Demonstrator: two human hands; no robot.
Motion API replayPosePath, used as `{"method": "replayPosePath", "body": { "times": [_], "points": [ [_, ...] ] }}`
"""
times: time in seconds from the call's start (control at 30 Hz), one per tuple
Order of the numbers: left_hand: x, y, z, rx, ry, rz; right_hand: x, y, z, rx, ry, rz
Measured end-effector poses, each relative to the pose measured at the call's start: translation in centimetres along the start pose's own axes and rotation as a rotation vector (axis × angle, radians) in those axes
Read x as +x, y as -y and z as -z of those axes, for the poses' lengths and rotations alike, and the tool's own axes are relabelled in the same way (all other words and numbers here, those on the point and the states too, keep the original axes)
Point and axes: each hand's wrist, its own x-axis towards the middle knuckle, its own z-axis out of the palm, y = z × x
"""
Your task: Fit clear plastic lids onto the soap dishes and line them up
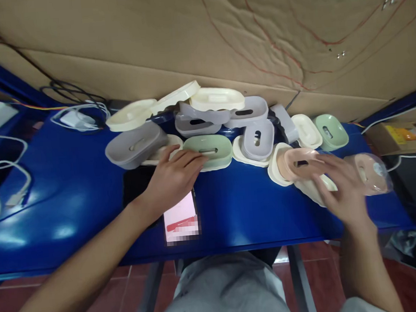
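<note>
Several oval plastic dishes in cream, grey, green and peach lie along the back of a blue table (pixel 234 221). My left hand (pixel 175 175) has its fingers apart, the fingertips over the near left edge of a green dish (pixel 216 150) beside a grey one (pixel 135 145). On the right, my right hand (pixel 341 181) is blurred, with its fingers spread at the right side of a peach dish (pixel 298 161). Whether those fingers press on it is unclear. Under that dish are cream pieces (pixel 280 169). A peach dish in clear wrap (pixel 371 174) sits to the right of this hand.
A phone with a lit screen (pixel 180 216) lies below my left hand. White cables and an adapter (pixel 77 119) are at the back left. Cardboard (pixel 184 37) covers the wall behind. An open carton (pixel 396 139) stands beyond the right end.
</note>
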Motion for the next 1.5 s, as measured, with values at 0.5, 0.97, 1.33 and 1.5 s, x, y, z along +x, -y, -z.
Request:
{"method": "replayPosePath", "body": {
  "times": [0.5,0.97,1.33,1.5],
  "points": [
    [0.1,-2.8,1.6,-0.110,0.077,-0.308,7.6,4.6,-6.0,0.014,0.039,0.011],
    [-0.4,-4.5,2.7,-0.129,0.131,-0.408,5.1,-3.3,-0.5,0.063,0.061,-0.318],
    [-0.8,-4.8,0.7,-0.160,0.235,-0.395,0.1,2.9,-1.5,0.070,-0.073,-0.110],
    [-0.5,-5.2,1.0,-0.184,0.149,-0.373,3.1,6.3,-1.9,0.097,0.160,0.128]
  ]
}}
